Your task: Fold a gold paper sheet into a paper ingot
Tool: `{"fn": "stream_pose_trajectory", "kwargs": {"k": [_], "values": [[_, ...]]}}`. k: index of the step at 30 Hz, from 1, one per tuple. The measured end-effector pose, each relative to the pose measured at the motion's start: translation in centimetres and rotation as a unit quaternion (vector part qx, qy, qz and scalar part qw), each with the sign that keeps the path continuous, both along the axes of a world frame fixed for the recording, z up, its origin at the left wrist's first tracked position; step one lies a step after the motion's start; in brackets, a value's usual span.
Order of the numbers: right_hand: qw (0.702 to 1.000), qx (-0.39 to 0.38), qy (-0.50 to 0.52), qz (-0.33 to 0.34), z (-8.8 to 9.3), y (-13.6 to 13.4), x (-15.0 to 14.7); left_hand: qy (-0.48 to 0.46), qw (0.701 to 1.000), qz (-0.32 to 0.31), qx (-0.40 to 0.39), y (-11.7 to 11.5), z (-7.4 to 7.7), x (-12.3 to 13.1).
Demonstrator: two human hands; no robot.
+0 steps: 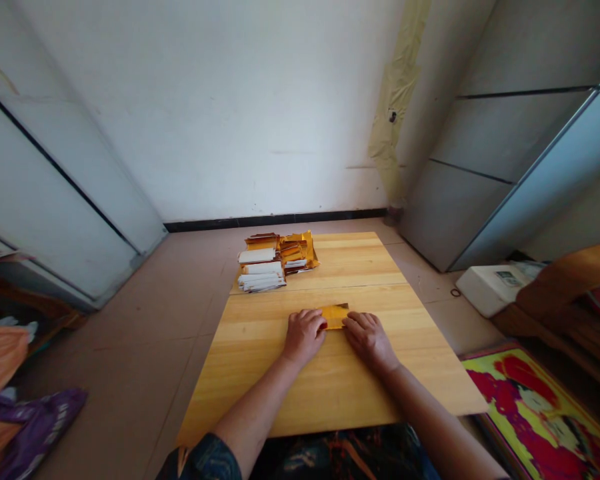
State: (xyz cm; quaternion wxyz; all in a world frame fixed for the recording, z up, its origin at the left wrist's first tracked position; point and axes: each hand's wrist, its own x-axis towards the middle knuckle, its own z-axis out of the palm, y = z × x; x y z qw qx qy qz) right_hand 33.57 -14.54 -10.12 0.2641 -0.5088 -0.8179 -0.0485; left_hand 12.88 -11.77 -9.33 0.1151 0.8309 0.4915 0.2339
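Both hands are on the table, palms down, fingers slightly curved, neither in a fist. The left hand and right hand sit close together, with the fingers touching opposite ends of a folded gold foil paper piece. The piece lies flat on the wood between them, at 12 o'clock from the person. Hard to tell at this angle whether the fingers are pinching it or only pressing down.

At 11 to 12 o'clock from the hands, on the far board, is a loose pile of folded gold and white paper packets, well apart from the hands. The light wooden table is made of two boards with a seam across it and stands on a beige tile floor.

Ahead is a white wall with black skirting and a strip of beige tape. Grey cabinets stand at 1 o'clock. A white box is at 3 o'clock, a bright patterned mat at 4 o'clock, and a purple bag at 8 o'clock.
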Motion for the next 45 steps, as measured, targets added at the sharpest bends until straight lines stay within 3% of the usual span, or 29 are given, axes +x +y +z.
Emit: {"fn": "stream_pose_trajectory", "kwargs": {"k": [5,11,18,28,38,45], "values": [[0.999,-0.044,0.012,-0.001,0.1,0.8,-1.0,-0.009,1.0,-0.003,0.004,-0.1,-0.1,-0.2],[0.991,-0.125,0.031,-0.03,0.6,1.0,0.0,-0.032,0.999,-0.007,0.003,-0.1,0.0,-0.8],[0.976,-0.209,0.007,-0.065,2.1,2.1,0.4,-0.035,0.999,0.033,0.023,0.0,0.1,-0.9],[0.954,-0.233,-0.037,-0.186,2.6,2.5,-0.9,0.047,0.995,0.083,0.008,0.1,0.9,0.1],[0.944,-0.255,-0.065,-0.199,3.5,3.0,-1.3,0.148,0.984,0.093,0.023,0.8,0.6,0.7],[0.928,-0.294,-0.075,-0.214,3.8,3.7,-1.5,0.146,0.986,0.082,0.014,1.2,0.6,0.8]]}}
